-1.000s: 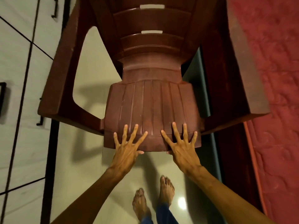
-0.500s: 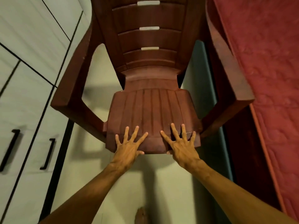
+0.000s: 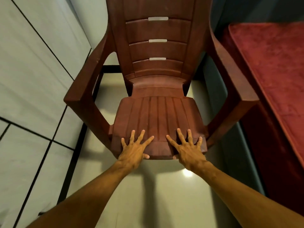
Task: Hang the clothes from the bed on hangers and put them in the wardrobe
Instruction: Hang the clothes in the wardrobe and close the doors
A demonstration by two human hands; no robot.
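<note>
Head: ribbed plastic chair [image 3: 158, 116], plush red bed [image 3: 271, 66]

You look down on a brown plastic chair [image 3: 158, 116] with three slots in its back, standing on a glossy pale floor [image 3: 172, 203] in a narrow gap. To your left, the wardrobe [image 3: 32, 79] shows pale panels split by thin black lines, with a black strip along its foot. To your right, the bed [image 3: 271, 71] carries a dark red cover over a dark side, just beside the chair's arm. A grey-blue wall [image 3: 246, 9] rises behind. A small bright glare [image 3: 187, 173] lies on the floor
</note>
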